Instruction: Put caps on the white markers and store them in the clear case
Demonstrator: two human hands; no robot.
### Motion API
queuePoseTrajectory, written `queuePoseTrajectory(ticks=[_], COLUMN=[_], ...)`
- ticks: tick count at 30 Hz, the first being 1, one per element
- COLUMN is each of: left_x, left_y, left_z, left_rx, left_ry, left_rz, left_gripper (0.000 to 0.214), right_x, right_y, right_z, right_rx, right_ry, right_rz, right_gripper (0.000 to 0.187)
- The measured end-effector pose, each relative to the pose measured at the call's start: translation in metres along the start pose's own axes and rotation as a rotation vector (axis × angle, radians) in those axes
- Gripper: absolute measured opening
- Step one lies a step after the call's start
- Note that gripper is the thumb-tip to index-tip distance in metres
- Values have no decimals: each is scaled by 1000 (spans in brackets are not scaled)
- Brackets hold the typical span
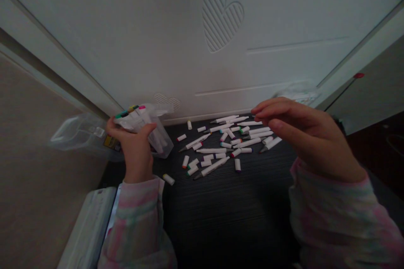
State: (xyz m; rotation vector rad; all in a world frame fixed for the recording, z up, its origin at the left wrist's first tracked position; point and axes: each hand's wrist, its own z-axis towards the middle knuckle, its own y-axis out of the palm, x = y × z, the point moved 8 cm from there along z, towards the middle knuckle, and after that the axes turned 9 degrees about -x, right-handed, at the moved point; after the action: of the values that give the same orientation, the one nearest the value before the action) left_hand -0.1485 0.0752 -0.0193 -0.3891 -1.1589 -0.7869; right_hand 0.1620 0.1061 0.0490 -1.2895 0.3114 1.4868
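Observation:
My left hand (134, 145) grips a clear plastic bag (148, 128) that holds several white markers with coloured caps sticking out at the top. My right hand (299, 132) hovers above the right side of a dark mat (227, 201), fingers pinched together; whether anything is between them I cannot make out. Below and left of it, several white markers (243, 136) and loose caps (192, 164) lie scattered on the mat. One cap (168, 179) lies apart near my left wrist. Both sleeves are pastel striped.
A white panel with an embossed heart (221, 17) rises right behind the markers. A clear plastic case (82, 134) lies left of my left hand. A white flat object (91, 227) sits at the lower left beside a beige wall.

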Motion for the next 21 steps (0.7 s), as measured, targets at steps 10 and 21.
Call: queuePoseTrajectory(ticks=[10,21], left_x=[-5,8], left_y=[4,-9], left_z=[-11,-20], left_rx=[73,237], left_ry=[156,244], left_rz=[170,313], left_gripper=[77,84], right_x=[3,3], right_y=[3,4], right_z=[1,2], right_rx=[-31,-60], right_ry=[18,16], right_rz=[-15,-6], right_gripper=[12,12])
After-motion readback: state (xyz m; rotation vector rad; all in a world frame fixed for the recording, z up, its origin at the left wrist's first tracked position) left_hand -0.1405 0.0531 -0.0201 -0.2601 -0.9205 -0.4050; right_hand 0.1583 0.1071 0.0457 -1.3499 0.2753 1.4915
